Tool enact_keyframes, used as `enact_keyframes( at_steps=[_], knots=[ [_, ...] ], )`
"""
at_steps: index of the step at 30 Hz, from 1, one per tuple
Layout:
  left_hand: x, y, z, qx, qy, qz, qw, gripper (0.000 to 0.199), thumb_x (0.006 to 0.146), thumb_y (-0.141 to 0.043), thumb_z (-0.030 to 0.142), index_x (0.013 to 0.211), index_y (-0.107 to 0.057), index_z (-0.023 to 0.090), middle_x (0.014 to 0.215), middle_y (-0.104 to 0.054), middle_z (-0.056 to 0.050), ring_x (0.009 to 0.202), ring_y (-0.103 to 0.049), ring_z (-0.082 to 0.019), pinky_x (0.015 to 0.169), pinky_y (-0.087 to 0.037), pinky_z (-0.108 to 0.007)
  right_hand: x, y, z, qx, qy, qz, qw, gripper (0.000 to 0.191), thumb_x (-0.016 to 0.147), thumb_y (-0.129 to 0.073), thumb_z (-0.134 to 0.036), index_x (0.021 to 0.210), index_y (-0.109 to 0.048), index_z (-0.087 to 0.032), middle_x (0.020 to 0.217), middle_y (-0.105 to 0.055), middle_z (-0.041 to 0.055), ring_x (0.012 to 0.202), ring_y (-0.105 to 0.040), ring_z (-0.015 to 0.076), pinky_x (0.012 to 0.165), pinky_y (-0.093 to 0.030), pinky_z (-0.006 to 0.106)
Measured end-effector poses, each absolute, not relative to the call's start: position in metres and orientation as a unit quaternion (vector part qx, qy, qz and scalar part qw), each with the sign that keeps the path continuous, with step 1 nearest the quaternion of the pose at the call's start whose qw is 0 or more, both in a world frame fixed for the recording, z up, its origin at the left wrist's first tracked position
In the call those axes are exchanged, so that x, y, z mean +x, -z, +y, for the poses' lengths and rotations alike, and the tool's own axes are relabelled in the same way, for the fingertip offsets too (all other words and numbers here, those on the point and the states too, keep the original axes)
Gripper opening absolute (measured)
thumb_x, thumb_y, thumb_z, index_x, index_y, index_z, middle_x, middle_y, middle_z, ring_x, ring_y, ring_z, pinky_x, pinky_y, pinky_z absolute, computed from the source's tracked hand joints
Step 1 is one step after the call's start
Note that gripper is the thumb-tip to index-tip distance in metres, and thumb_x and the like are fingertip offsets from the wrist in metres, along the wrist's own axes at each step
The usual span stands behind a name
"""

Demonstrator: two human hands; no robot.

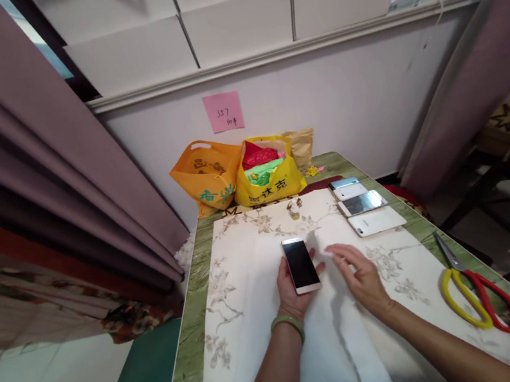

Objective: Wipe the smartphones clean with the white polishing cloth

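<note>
My left hand [290,291] is closed around a smartphone [301,265] with a dark screen and a pale gold frame, screen facing up. A green bangle circles that wrist. To the right of the phone, my right hand [361,277] hovers apart from it, fingers bent and loosely spread, with nothing visible in them. Beneath both hands lies a white cloth [270,338] on a floral table cover [215,302]. A tiny clear bottle [294,212] stands beyond the phone.
Several other phones [362,202] lie at the right back. Scissors [477,291] with one yellow and one red handle rest at the right edge. An orange bag [208,176], a yellow bag [269,182] with coloured contents and a brown paper pouch [301,146] stand along the back.
</note>
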State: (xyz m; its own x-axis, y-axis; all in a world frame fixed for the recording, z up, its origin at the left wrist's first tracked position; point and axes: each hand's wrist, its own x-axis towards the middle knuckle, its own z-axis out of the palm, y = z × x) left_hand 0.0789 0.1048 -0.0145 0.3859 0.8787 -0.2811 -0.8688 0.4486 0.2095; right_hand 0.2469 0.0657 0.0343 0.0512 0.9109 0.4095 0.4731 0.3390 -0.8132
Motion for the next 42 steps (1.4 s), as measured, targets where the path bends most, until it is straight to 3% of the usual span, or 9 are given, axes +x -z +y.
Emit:
enact_keyframes(
  at_steps=[4, 8, 17, 22, 28, 32, 36, 39, 42],
  knots=[
    [0.081, 0.019, 0.108, -0.004, -0.494, 0.223, 0.841, 0.033, 0.085, -0.056, 0.039, 0.100, -0.069, 0.012, 0.094, -0.074, -0.008, 0.106, -0.064, -0.027, 0.102, -0.042, -0.044, 0.240, -0.026, 0.069, -0.475, -0.302, -0.711, 0.421, 0.032, 0.096, -0.043, -0.036, 0.111, -0.068, -0.023, 0.110, -0.069, 0.0079, 0.090, -0.068, 0.0200, 0.083, -0.056, 0.036],
    [0.080, 0.023, 0.108, -0.013, -0.493, 0.217, 0.842, 0.032, 0.087, -0.054, 0.036, 0.104, -0.067, 0.013, 0.098, -0.074, -0.007, 0.101, -0.066, -0.023, 0.099, -0.046, -0.039, 0.230, -0.011, 0.084, -0.486, -0.150, -0.757, 0.410, 0.031, 0.095, -0.044, -0.032, 0.116, -0.066, -0.023, 0.118, -0.066, 0.0088, 0.113, -0.060, 0.0233, 0.100, -0.047, 0.044],
    [0.084, 0.019, 0.107, -0.006, -0.504, 0.249, 0.827, 0.027, 0.090, -0.047, 0.032, 0.100, -0.068, 0.018, 0.103, -0.072, -0.007, 0.112, -0.061, -0.022, 0.100, -0.045, -0.034, 0.202, 0.001, 0.100, -0.402, -0.109, -0.889, 0.189, 0.064, 0.096, -0.041, -0.037, 0.152, -0.016, -0.020, 0.157, -0.020, 0.0075, 0.145, -0.016, 0.0219, 0.117, -0.019, 0.048],
    [0.085, 0.005, 0.106, 0.028, -0.470, 0.224, 0.854, 0.037, 0.089, -0.051, 0.038, 0.120, -0.062, 0.021, 0.119, -0.067, -0.006, 0.120, -0.056, -0.024, 0.104, -0.042, -0.037, 0.199, 0.001, 0.118, -0.490, -0.085, -0.841, 0.213, 0.067, 0.097, -0.038, -0.042, 0.153, -0.009, -0.019, 0.158, -0.013, 0.0087, 0.145, -0.012, 0.0246, 0.115, -0.020, 0.052],
    [0.083, 0.010, 0.102, 0.002, -0.493, 0.195, 0.848, 0.036, 0.091, -0.050, 0.036, 0.116, -0.065, 0.015, 0.117, -0.068, -0.009, 0.116, -0.059, -0.019, 0.106, -0.039, -0.030, 0.200, 0.013, 0.106, -0.480, -0.063, -0.806, 0.340, 0.047, 0.099, -0.032, -0.026, 0.146, -0.035, -0.021, 0.147, -0.042, 0.0096, 0.138, -0.035, 0.0215, 0.114, -0.023, 0.052],
    [0.083, 0.014, 0.106, -0.005, -0.518, 0.188, 0.835, 0.032, 0.091, -0.051, 0.035, 0.106, -0.069, 0.013, 0.107, -0.072, -0.008, 0.106, -0.064, -0.016, 0.104, -0.040, -0.027, 0.201, -0.009, 0.095, -0.500, -0.177, -0.727, 0.436, 0.038, 0.098, -0.039, -0.034, 0.130, -0.057, -0.024, 0.132, -0.059, 0.0062, 0.129, -0.048, 0.0232, 0.114, -0.022, 0.054],
    [0.083, 0.015, 0.108, -0.001, -0.515, 0.208, 0.831, 0.037, 0.088, -0.053, 0.040, 0.112, -0.066, 0.014, 0.110, -0.071, -0.010, 0.112, -0.061, -0.023, 0.105, -0.040, -0.038, 0.192, -0.048, 0.091, -0.541, -0.345, -0.524, 0.560, 0.046, 0.097, -0.037, -0.049, 0.129, -0.058, -0.023, 0.133, -0.058, 0.0056, 0.129, -0.048, 0.0234, 0.111, -0.032, 0.048],
    [0.079, 0.018, 0.100, -0.001, -0.505, 0.246, 0.827, 0.039, 0.086, -0.055, 0.041, 0.111, -0.066, 0.013, 0.103, -0.072, -0.011, 0.115, -0.059, -0.027, 0.105, -0.039, -0.041, 0.190, -0.054, 0.092, -0.477, -0.457, -0.554, 0.507, 0.051, 0.096, -0.037, -0.053, 0.133, -0.054, -0.023, 0.136, -0.055, 0.0061, 0.127, -0.049, 0.0227, 0.108, -0.038, 0.045],
    [0.071, 0.020, 0.087, 0.004, -0.491, 0.263, 0.830, 0.046, 0.087, -0.051, 0.046, 0.112, -0.066, 0.011, 0.102, -0.072, -0.013, 0.117, -0.057, -0.029, 0.107, -0.038, -0.042, 0.197, -0.034, 0.095, -0.483, -0.387, -0.642, 0.452, 0.050, 0.096, -0.038, -0.051, 0.134, -0.054, -0.022, 0.136, -0.056, 0.0090, 0.126, -0.051, 0.0235, 0.107, -0.039, 0.046]
  ],
)
